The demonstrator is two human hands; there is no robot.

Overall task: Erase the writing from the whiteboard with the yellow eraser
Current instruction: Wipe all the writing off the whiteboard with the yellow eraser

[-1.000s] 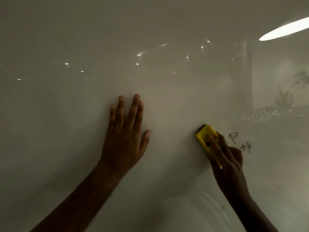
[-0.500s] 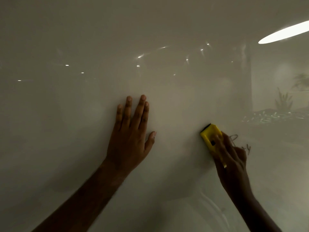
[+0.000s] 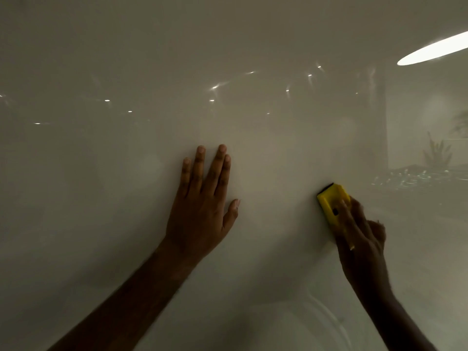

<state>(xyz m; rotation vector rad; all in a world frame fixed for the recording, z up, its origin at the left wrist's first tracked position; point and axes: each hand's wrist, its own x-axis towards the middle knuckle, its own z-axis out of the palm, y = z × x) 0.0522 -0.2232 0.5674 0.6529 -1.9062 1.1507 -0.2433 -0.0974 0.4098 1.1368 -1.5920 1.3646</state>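
Note:
A glossy whiteboard (image 3: pixel 266 153) fills the whole view. My right hand (image 3: pixel 362 236) grips the yellow eraser (image 3: pixel 330 202), which has a dark felt edge, and presses it flat against the board at the right of centre. My left hand (image 3: pixel 202 206) lies flat on the board to the left of the eraser, fingers spread and pointing up, holding nothing. No writing shows around the eraser; whatever lies under my right hand is hidden.
The board's surface mirrors a bright ceiling lamp (image 3: pixel 433 49) at the upper right, small spot lights across the middle, and a faint plant (image 3: pixel 438 153) at the right edge.
My right hand slid the eraser to the right over the small black letters, which no longer show. My left hand stayed pressed on the board while the view shifted slightly.

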